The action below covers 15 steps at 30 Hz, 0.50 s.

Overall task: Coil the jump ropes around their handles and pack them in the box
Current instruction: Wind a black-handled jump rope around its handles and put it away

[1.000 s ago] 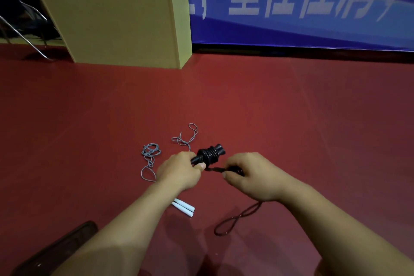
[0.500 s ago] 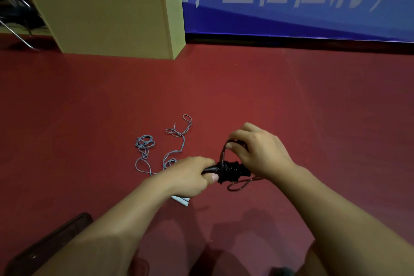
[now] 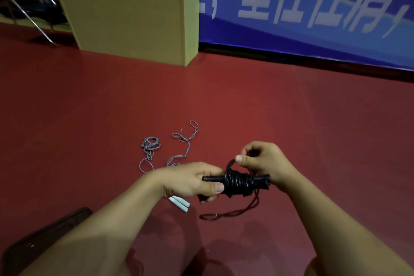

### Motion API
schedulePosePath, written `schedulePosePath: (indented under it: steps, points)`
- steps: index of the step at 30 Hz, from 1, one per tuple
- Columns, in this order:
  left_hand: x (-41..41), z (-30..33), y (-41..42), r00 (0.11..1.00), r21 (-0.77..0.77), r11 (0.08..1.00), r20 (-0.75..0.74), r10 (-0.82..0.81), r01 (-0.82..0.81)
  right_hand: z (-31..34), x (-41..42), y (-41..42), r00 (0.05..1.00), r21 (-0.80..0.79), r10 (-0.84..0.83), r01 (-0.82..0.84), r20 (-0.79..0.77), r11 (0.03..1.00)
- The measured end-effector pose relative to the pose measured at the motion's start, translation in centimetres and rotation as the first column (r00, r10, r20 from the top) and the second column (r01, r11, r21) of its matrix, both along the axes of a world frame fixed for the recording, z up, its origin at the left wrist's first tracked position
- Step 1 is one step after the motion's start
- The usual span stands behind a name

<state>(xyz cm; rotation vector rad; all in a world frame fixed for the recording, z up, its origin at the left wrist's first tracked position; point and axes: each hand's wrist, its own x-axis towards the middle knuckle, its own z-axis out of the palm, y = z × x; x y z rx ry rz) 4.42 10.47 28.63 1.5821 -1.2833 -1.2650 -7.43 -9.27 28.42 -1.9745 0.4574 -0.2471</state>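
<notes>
The left hand (image 3: 190,182) grips the black jump-rope handles (image 3: 237,182), half-wound with black cord, above the red floor (image 3: 291,130). The right hand (image 3: 264,163) pinches the cord; its loose tail (image 3: 228,214) trails below.

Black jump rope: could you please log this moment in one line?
left hand: holds handles | right hand: pinches cord | black jump rope: partly coiled

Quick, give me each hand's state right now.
Left hand: closed, gripping the black handles of the half-coiled jump rope.
Right hand: closed, pinching the black cord above the coil.
</notes>
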Motion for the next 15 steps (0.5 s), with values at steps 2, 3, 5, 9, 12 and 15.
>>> schedulePosePath:
  steps: [2,3,5,9,12,15]
  points:
    - [-0.1,0.2,-0.2,0.997,-0.039,0.999,-0.069,0.035,-0.038,0.2,-0.2,0.1,1.0,0.166,0.003,-0.006,0.018,0.986]
    - [-0.2,0.4,-0.2,0.992,-0.059,0.995,-0.099,0.077,-0.083,0.2,-0.1,0.4,1.0,0.208,0.006,-0.009,0.018,0.978]
    - [-0.3,0.6,-0.6,0.968,-0.084,0.973,-0.155,0.199,-0.213,0.4,0.1,1.0,1.0,0.247,-0.022,0.026,-0.019,0.969]
    - [-0.1,-0.1,-1.3,0.872,-0.094,0.876,-0.193,0.45,-0.473,-0.1,0.7,2.8,0.99,0.345,-0.054,0.097,-0.132,0.934]
    - [0.1,-0.4,-1.6,0.773,-0.091,0.783,-0.264,0.577,-0.615,-0.3,1.1,3.8,0.989,0.41,-0.052,0.106,-0.141,0.906]
    - [0.5,-0.2,-1.7,0.682,-0.075,0.713,-0.375,0.628,-0.698,-0.2,1.5,4.7,0.991,0.499,-0.049,0.105,-0.125,0.86]
